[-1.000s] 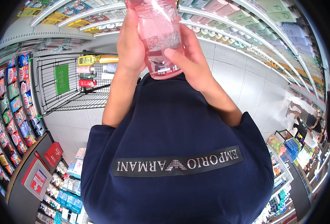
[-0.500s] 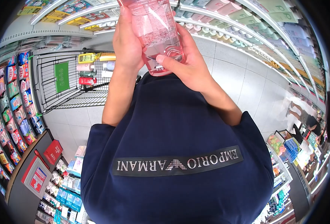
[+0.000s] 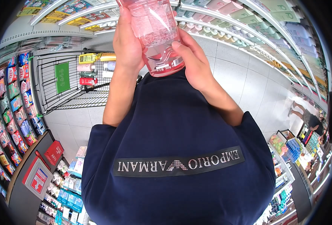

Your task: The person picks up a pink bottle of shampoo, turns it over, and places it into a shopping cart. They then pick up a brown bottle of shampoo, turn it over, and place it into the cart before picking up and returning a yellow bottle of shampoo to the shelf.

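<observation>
A clear pink bottle (image 3: pixel 156 33) with fine print and a barcode near its base is held up in front of my chest; its upper end runs past the top of the view. My left hand (image 3: pixel 128 43) grips it along the left side, fingers partly hidden behind it. On the right side, my right hand (image 3: pixel 193 56) holds the lower part, its thumb resting on the front face near the edge and the other fingers wrapped behind.
To the left stands a black wire shopping cart (image 3: pixel 72 82) with a green sign (image 3: pixel 62 77) and several bottles and packs. Shelves of bottles (image 3: pixel 226 18) curve overhead and right. Packaged goods (image 3: pixel 16 101) line the far left. Another person (image 3: pixel 308 118) is at the far right.
My right thumb has slid up and right off the lower front of the bottle, uncovering the barcode. The bottle has turned slightly. The person at far right has shifted a little.
</observation>
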### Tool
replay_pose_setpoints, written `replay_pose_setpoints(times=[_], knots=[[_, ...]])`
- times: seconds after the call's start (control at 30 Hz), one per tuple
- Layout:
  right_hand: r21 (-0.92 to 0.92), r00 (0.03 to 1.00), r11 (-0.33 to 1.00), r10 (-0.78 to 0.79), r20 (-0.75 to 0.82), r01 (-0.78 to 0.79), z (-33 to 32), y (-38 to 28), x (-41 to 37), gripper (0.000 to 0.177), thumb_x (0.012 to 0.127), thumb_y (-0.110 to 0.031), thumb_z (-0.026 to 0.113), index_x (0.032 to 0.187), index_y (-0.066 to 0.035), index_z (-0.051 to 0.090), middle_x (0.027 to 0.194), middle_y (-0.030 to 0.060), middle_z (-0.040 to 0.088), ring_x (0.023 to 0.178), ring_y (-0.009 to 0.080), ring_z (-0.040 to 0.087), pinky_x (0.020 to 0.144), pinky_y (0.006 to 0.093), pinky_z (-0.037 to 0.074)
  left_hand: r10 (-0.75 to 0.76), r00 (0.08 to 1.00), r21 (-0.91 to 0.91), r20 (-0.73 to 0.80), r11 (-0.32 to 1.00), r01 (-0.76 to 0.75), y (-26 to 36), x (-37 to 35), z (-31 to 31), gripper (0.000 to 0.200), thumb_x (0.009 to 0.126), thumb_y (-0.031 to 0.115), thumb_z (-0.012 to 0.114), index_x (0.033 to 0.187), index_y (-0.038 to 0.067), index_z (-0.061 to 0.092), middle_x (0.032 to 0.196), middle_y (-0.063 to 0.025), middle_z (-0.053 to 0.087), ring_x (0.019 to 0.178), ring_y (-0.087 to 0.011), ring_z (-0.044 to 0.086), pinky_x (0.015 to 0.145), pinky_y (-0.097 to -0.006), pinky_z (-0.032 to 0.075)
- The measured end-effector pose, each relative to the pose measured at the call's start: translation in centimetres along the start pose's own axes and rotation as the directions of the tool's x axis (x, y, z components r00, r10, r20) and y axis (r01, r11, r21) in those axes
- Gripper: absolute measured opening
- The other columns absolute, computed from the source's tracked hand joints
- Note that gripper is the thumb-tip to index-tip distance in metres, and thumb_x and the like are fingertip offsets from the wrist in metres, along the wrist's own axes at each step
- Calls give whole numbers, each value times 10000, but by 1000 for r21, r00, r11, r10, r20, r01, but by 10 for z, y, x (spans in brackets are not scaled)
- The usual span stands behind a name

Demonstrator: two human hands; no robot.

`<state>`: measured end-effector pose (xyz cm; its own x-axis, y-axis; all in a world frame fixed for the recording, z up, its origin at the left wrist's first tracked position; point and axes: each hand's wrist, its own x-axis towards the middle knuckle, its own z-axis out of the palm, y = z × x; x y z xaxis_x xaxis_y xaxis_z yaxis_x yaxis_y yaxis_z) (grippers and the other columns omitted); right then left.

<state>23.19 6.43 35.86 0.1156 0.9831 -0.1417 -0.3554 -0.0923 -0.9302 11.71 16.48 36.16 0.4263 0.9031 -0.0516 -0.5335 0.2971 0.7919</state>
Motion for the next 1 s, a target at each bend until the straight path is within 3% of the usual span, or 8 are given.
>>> replay_pose_setpoints(times=[0.07,0.13,0.27,0.37,0.43,0.47,0.53,1.0], knots=[[19,1000,1000,9,-5,-9,0,-1,-1,486,963,-170,474,1385,32,340,1206,73,533,994,112,511,885,265,422,-52,999,-59,-5,997,51,0,1,2,594,960,498,394,1296,10,442,1160,-154,604,1014,-250,616,878,-360,499],[38,1000,999,20,-9,-19,1,-2,-1,474,968,-165,460,1385,30,345,1195,67,539,967,105,512,867,261,425,-32,996,-109,-89,994,22,3,2,11,552,1003,468,263,1214,23,512,1004,-125,656,844,-211,654,778,-327,530],[37,1000,999,-9,-7,10,1,0,2,482,959,-160,487,1380,29,349,1164,55,555,958,102,523,867,256,428,-11,999,-153,-33,988,6,-2,4,2,548,996,470,297,1229,19,502,1041,-130,649,886,-218,650,803,-336,525],[35,1000,999,-9,0,9,2,0,4,479,946,-149,519,1360,39,365,1155,60,563,976,99,531,872,253,431,-35,991,-107,-131,994,21,1,0,4,553,995,473,293,1220,16,510,1041,-131,650,883,-216,652,805,-338,526],[49,1000,999,1,-7,-1,3,0,5,478,938,-141,539,1346,45,374,1151,65,566,990,97,534,877,252,433,27,999,16,21,1000,-27,3,-2,1,560,1003,438,263,1237,-38,441,1068,-232,622,942,-287,651,829,-378,533],[45,1000,999,-4,-4,4,3,0,6,479,931,-133,551,1338,49,377,1153,70,564,1002,97,536,881,253,433,26,999,15,21,1000,-27,2,-1,2,560,1003,438,263,1237,-38,441,1068,-232,622,942,-287,651,829,-378,533],[41,1000,999,-8,0,8,5,1,6,480,924,-126,564,1329,53,381,1156,75,562,1014,97,537,886,255,434,-51,993,-86,-104,995,42,-1,1,6,565,993,479,287,1218,10,509,1044,-134,649,882,-216,655,805,-340,529],[32,999,999,-9,-35,10,5,5,10,532,896,-127,608,1338,42,364,1145,93,564,1028,113,537,888,269,443,1,1000,-120,-29,993,-4,-7,6,-6,537,996,469,303,1224,24,502,1035,-116,642,879,-199,644,794,-328,524]])
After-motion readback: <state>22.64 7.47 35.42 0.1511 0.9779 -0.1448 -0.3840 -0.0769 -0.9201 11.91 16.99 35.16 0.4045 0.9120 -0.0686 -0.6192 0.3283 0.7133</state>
